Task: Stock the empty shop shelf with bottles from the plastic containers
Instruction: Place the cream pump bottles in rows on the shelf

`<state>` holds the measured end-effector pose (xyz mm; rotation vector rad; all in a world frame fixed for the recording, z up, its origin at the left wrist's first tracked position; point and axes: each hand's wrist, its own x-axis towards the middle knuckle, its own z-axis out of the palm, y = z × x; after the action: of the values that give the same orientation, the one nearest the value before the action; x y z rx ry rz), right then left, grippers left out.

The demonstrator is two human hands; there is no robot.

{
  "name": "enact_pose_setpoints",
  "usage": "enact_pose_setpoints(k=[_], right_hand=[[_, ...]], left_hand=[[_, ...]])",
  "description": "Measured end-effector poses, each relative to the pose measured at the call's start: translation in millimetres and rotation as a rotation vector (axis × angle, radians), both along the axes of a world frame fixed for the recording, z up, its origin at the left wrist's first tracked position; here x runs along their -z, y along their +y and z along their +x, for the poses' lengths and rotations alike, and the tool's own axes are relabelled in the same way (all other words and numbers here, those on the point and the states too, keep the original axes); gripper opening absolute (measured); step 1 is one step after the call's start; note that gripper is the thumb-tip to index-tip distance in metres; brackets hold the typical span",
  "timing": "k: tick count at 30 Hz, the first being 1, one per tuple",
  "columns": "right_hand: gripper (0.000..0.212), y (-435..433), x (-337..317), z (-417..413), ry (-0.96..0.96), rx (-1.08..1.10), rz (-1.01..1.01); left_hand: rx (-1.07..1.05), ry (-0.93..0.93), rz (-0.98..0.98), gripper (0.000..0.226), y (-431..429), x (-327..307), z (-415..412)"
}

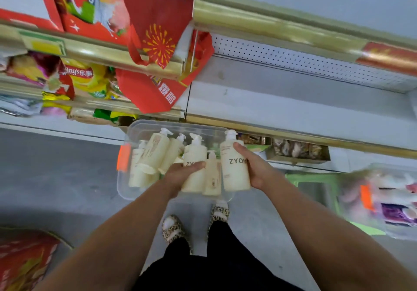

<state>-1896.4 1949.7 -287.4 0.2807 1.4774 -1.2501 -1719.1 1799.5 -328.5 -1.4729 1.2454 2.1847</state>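
A clear plastic container [135,130] stands on the floor below me with several cream pump bottles lying in it. My left hand [180,173] grips one cream pump bottle [195,155] marked ZYO, held over the container. My right hand [255,168] grips another cream bottle [233,168] marked ZYOM, upright at the container's right edge. The empty grey shelf [293,101] with a perforated white back panel lies ahead on the right, above both bottles.
Shelves at the left hold snack bags [85,78] and red gift bags [158,42]. A second clear container [388,200] with pink and purple packs sits on a green stool [316,180] at the right. Red packaging [22,263] lies on the floor, lower left. My slippered feet stand behind the container.
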Motion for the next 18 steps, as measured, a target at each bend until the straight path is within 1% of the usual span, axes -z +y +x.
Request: enact_pose_setpoints(k=[2,3,9,13,16,18], right_hand=[[0.061,-8.1,-24.9,2.3,0.025,0.015,-0.055],[0.058,-12.7,-36.8,2.6,0.041,0.014,-0.085],[0.042,-35.9,-113.9,-3.3,0.175,-0.034,-0.274],[0.052,-41.7,-166.0,-11.0,0.285,-0.064,-0.343],[0.042,-42.3,-207.9,-19.5,0.366,-0.087,-0.442],[0.04,-43.9,-234.2,-27.6,0.411,-0.103,-0.507]], left_hand=[[-0.006,0.08,-0.02,0.084,-11.9,-17.6,3.8],[-0.006,0.121,-0.028,0.089,-17.8,-27.9,4.5],[-0.004,0.394,-0.162,0.079,-45.0,-117.2,3.0],[0.003,0.551,-0.326,0.066,-57.2,-178.8,-7.1],[0.025,0.667,-0.394,0.063,-66.9,-223.2,-18.9],[0.034,0.73,-0.43,0.062,-72.1,-251.9,-31.5]])
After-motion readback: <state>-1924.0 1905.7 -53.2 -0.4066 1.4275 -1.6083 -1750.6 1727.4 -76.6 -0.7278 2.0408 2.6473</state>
